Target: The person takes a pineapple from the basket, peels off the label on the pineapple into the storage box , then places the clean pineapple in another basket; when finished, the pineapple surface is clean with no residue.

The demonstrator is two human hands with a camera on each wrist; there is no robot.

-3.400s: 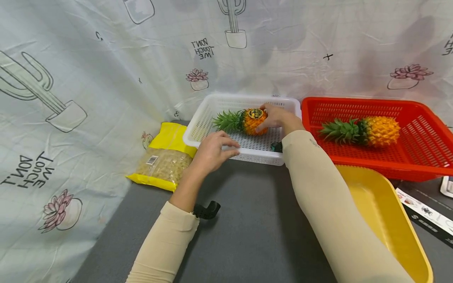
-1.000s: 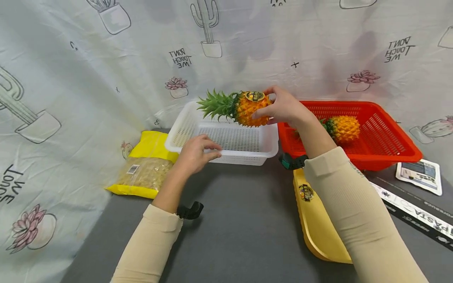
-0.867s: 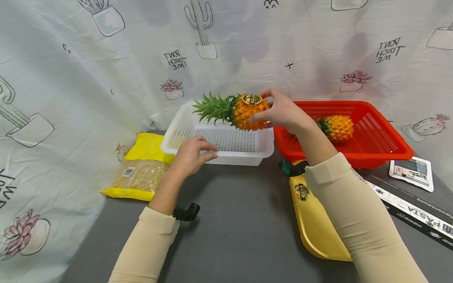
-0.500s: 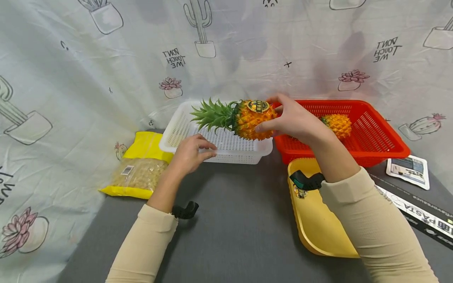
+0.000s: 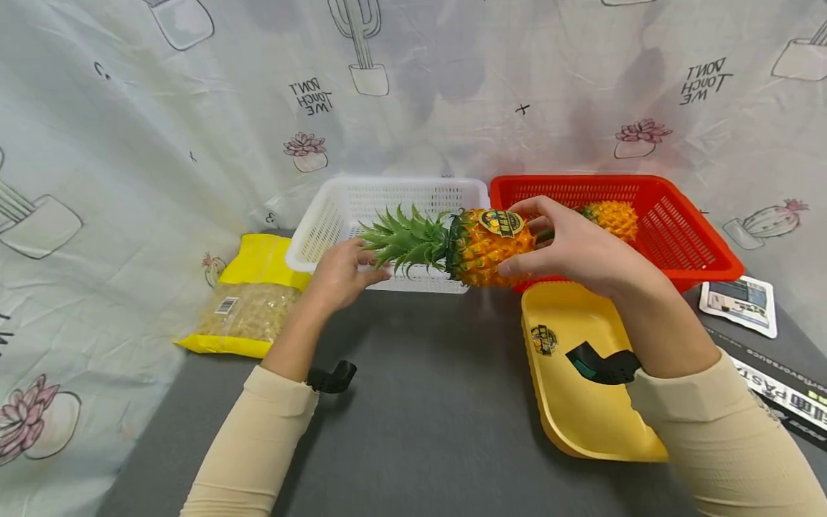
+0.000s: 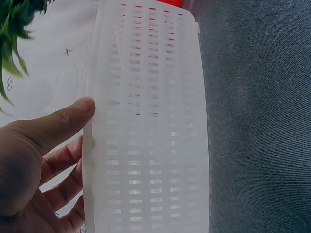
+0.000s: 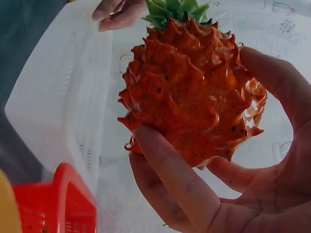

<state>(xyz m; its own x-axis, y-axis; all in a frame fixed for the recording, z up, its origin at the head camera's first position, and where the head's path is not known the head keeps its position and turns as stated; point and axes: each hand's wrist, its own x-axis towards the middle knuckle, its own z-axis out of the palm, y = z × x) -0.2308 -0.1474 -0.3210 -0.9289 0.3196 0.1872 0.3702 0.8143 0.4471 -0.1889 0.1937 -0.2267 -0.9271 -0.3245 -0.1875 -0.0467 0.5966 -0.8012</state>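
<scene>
My right hand (image 5: 575, 248) grips a small pineapple (image 5: 484, 248) by its base, fingers and thumb curled round the spiky orange body. It lies sideways in the air over the front right of the white basket (image 5: 394, 286), its green crown pointing left and a dark round sticker on top. The right wrist view shows the pineapple (image 7: 194, 92) from its base end. My left hand (image 5: 339, 276) holds the basket's front left rim; in the left wrist view the thumb (image 6: 73, 116) is at the rim and the fingers are behind it.
A red basket (image 5: 711, 262) with another pineapple (image 5: 610, 219) stands at the back right. In front of it lies a yellow tray (image 5: 588, 402). Right of that are a white pouch (image 5: 739, 305) and a pasta box (image 5: 785, 395). A yellow bag (image 5: 248, 312) lies at left.
The pineapple, lying in the white basket earlier, has been lifted out by my right hand. Over the last half second it has moved right and nearer. The left hand stays at the rim.
</scene>
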